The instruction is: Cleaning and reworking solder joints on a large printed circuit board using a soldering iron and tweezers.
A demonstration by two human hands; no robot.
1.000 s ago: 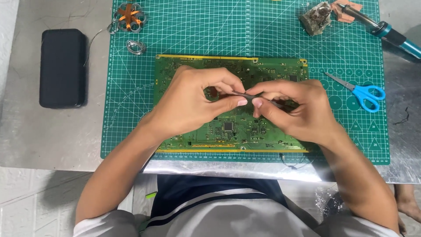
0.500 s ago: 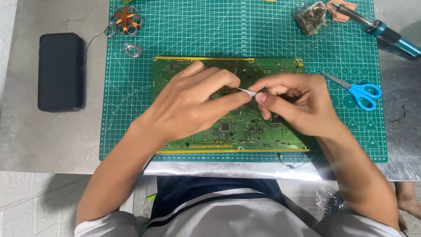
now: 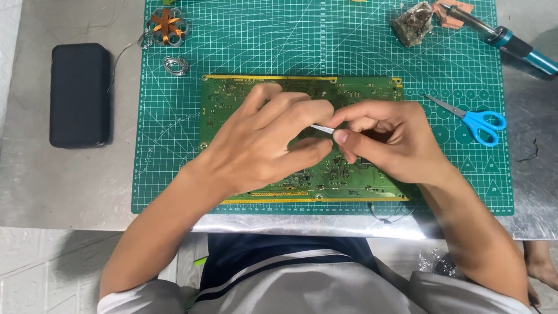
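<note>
A large green circuit board (image 3: 232, 99) lies flat on a green cutting mat (image 3: 325, 46). Both hands hover over the middle of the board, fingertips meeting. My left hand (image 3: 264, 142) and my right hand (image 3: 389, 139) pinch the two ends of a small thin white strip (image 3: 321, 128) between thumb and fingers. The board under the hands is hidden.
A black rectangular case (image 3: 79, 94) lies left of the mat. A copper wire coil (image 3: 168, 26) and a solder loop (image 3: 175, 65) sit at the mat's top left. Blue-handled scissors (image 3: 474, 121), a soldering iron (image 3: 511, 42) and a tip-cleaner wad (image 3: 411, 23) are at the right.
The hands have shifted slightly over the board. The small white strip now shows between the fingertips, where a second ago it was hidden by the fingers.
</note>
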